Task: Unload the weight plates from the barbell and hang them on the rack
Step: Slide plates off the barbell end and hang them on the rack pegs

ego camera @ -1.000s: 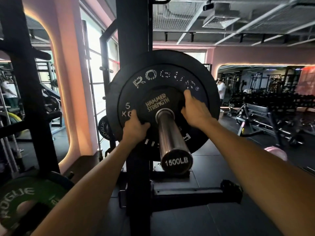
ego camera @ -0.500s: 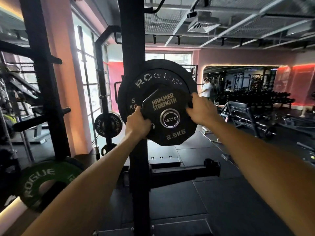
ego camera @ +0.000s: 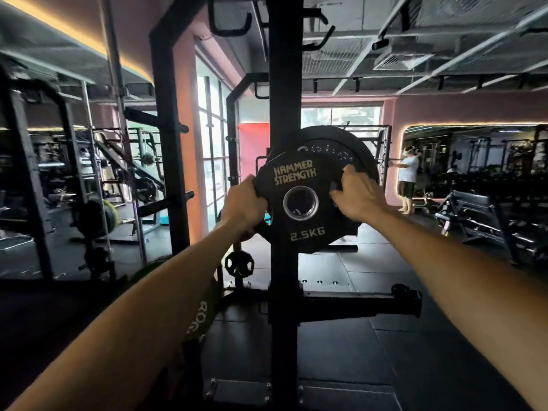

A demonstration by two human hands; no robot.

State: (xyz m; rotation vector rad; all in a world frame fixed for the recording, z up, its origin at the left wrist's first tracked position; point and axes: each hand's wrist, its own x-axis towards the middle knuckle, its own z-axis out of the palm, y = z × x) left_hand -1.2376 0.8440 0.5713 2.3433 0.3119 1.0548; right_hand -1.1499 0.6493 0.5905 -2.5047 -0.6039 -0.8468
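Small black polygonal weight plate [ego camera: 299,209] lettered "HAMMER STRENGTH" and "2.5KG", held in the air in front of the black steel rack upright [ego camera: 283,84].

The left hand [ego camera: 244,204] has its grip clamped on the plate's left edge; the right hand [ego camera: 355,195] has its grip curled over the right edge. Nothing passes through the plate's steel-ringed centre hole. Directly behind it sits a larger black round plate [ego camera: 360,149] whose pale rim lettering is too blurred to read. At lower left a green plate [ego camera: 201,315] shows the letters "ROG". Black rubber floor tiles [ego camera: 385,351] cover the gym; pink walls [ego camera: 462,109], tall windows [ego camera: 212,161], exposed ceiling ducting. A person in a white top [ego camera: 409,179] stands far right.
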